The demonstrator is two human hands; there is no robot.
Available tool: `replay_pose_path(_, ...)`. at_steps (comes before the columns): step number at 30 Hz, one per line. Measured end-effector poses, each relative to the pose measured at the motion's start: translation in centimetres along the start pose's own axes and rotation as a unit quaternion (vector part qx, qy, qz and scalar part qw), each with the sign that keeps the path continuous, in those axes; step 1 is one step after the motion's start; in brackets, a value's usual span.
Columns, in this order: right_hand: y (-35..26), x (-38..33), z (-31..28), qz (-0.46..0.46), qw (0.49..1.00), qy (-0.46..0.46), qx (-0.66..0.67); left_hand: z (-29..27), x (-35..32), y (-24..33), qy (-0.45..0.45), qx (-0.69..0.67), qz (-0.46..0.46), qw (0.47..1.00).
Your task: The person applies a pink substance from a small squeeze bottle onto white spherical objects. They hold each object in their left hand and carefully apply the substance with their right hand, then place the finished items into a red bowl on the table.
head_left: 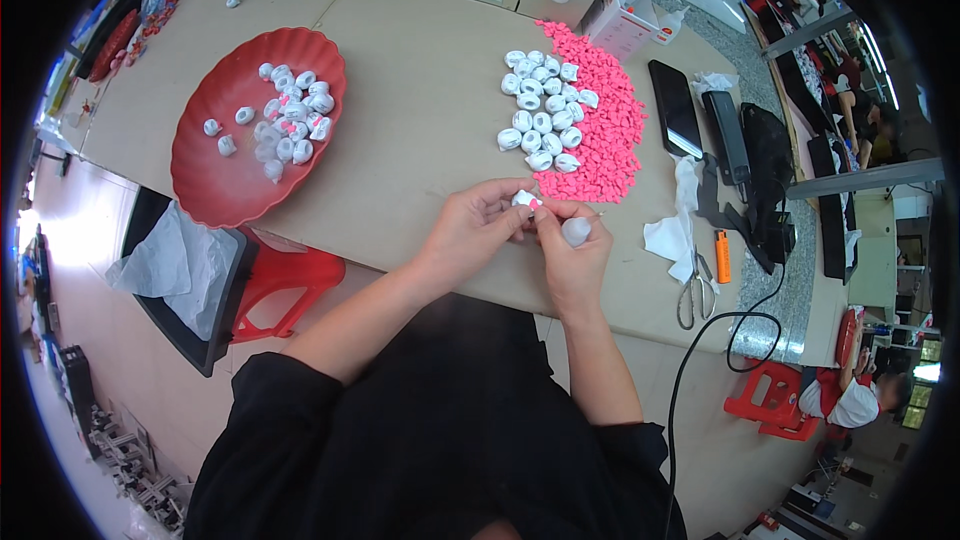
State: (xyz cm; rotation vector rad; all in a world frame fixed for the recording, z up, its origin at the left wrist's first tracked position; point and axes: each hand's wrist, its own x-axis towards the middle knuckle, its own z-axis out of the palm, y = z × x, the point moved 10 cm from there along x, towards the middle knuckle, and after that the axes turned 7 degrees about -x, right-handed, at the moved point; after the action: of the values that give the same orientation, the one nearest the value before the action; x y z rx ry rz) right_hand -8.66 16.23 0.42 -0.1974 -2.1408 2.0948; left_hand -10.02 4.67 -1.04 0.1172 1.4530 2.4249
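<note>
My left hand [470, 227] pinches a small white rounded piece [522, 198] at the table's near edge. A pink piece [535, 205] sits against its right side, where the fingertips of my right hand [578, 270] meet it. Tucked in my right hand is a small whitish bottle [576, 231], its rounded end facing up and a thin tip pointing right. Just beyond my hands lies a cluster of white rounded pieces [541, 123] with dark markings. They border a wide spread of small pink pieces [612, 130]; some white ones rest on its edge.
A red scalloped tray [205, 110] at the left holds several white pieces, some with pink on them. To the right lie a black phone [675, 105], scissors [690, 300], an orange lighter [722, 256], white tissue [670, 235] and a black cable [672, 410]. A red stool [290, 285] stands below left.
</note>
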Motion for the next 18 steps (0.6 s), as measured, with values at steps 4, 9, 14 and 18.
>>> replay_pose_path(4, 0.6, 0.6, -0.7, 0.061, 0.996, -0.059, 0.038, 0.5, -0.5, 1.0, -0.008, 0.018, 0.048, 0.999)
replay_pose_path(9, 1.0, 0.8, -0.2, 0.099, 0.983, -0.135, 0.068, 0.4, -1.0, 1.7, -0.019, 0.103, 0.097, 0.99)
replay_pose_path(14, 1.0, 0.8, -0.3, 0.096, 0.985, -0.135, 0.046, 0.6, -0.8, 1.8, -0.029, 0.114, 0.111, 0.987)
replay_pose_path(18, 1.0, 0.8, -0.2, 0.092, 0.985, -0.136, 0.058, 1.0, -1.0, 2.1, -0.054, 0.117, 0.124, 0.984)
